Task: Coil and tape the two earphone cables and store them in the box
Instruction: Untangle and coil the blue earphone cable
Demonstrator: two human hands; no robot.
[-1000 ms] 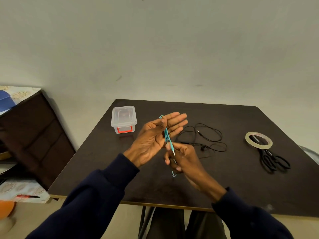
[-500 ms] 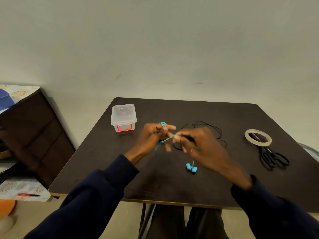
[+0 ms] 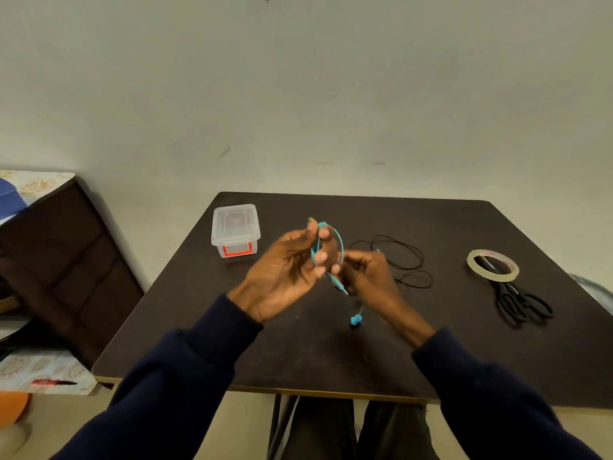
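Above the middle of the dark table (image 3: 447, 343), my left hand (image 3: 285, 270) holds up the teal earphone cable (image 3: 341, 247), looped around its curled fingers. My right hand (image 3: 368, 273) pinches the same cable just to the right of those loops. The teal earbuds (image 3: 356, 319) dangle below my hands, just over the table. The black earphone cable (image 3: 398, 257) lies loosely tangled on the table behind my right hand. A small clear plastic box (image 3: 236, 229) with a red latch stands closed at the back left.
A roll of clear tape (image 3: 492, 264) lies at the right of the table, with black scissors (image 3: 520, 302) partly under and in front of it. A dark wooden cabinet (image 3: 59, 267) stands to the left of the table. A wall rises behind.
My left hand has turned palm-up and lifted the teal loops again. My right hand has come back close from the right, and the earbuds have swung slightly left below.
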